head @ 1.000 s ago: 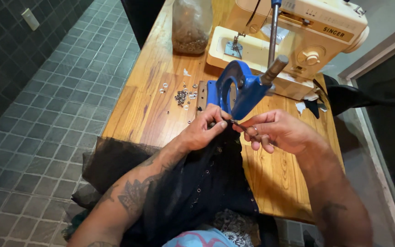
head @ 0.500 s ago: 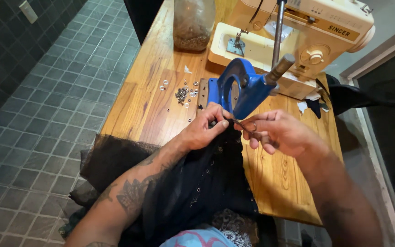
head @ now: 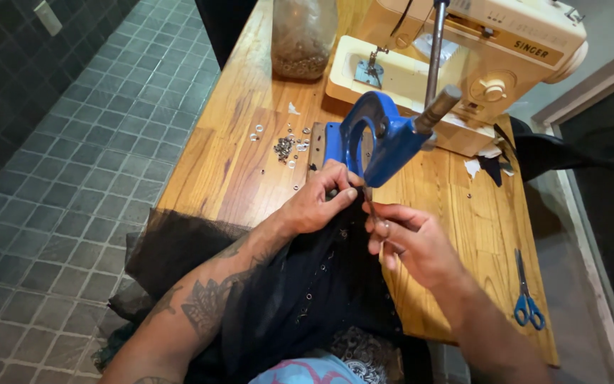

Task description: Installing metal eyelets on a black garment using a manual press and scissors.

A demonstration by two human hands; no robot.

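Head view: cream plastic sewing machine (head: 477, 64) with a dark label strip at bench back, clear jar (head: 303, 35) left of it — left hand (head: 318, 206) and right hand (head: 410, 238) both pinch black mesh fabric (head: 307, 291) under the blue cast-metal press (head: 381, 142) on the wooden bench (head: 236, 149).

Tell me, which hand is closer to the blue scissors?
Right. The right hand is at the black fabric, left of the blue scissors; the left hand is farther left.

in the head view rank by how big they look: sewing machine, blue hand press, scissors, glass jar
1. sewing machine
2. blue hand press
3. glass jar, partly cut off, so its rank against the press is unsure
4. scissors
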